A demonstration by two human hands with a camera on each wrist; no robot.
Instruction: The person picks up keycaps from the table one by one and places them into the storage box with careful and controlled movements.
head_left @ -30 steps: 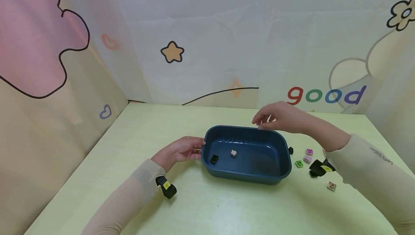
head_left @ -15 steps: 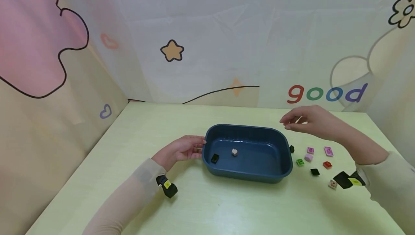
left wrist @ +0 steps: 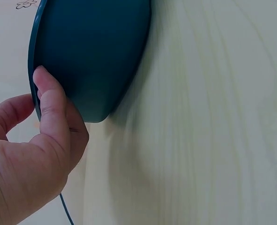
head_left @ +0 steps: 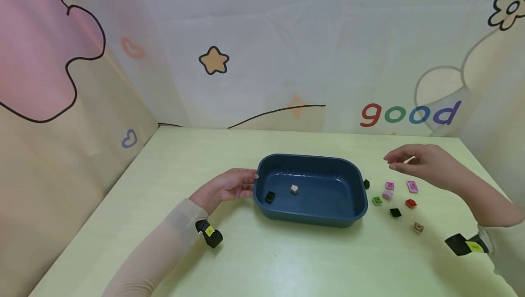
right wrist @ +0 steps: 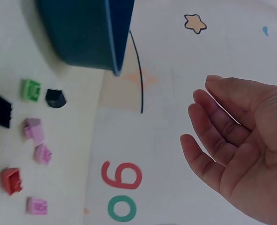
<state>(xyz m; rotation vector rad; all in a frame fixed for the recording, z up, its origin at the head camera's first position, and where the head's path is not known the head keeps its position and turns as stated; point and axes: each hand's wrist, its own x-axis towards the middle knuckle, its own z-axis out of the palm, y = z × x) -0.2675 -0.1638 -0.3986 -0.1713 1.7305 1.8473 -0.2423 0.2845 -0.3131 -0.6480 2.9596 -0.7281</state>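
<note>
A dark blue rectangular basin (head_left: 311,201) stands on the table, with a black keycap (head_left: 270,197) and a whitish keycap (head_left: 294,189) inside. At its left end my left hand (head_left: 225,187) pinches the rim, fingers against the outer wall in the left wrist view. My right hand (head_left: 426,167) hovers beyond the scattered keycaps, fingers loosely bent and nothing in them. Below it lie a pink keycap (head_left: 412,186), a red keycap (head_left: 411,203), a green keycap (head_left: 377,201) and a black keycap (head_left: 395,212).
A beige keycap (head_left: 418,227) lies nearest the front on the right, and another black keycap (head_left: 367,184) sits right by the basin's right end. Two more pinkish keycaps lie among the group. A printed cloth (head_left: 262,60) hangs behind the pale table (head_left: 229,260).
My right hand has moved right and slightly down, from over the basin's far rim to beyond the keycaps, uncovering some of them. The left hand keeps its hold on the basin.
</note>
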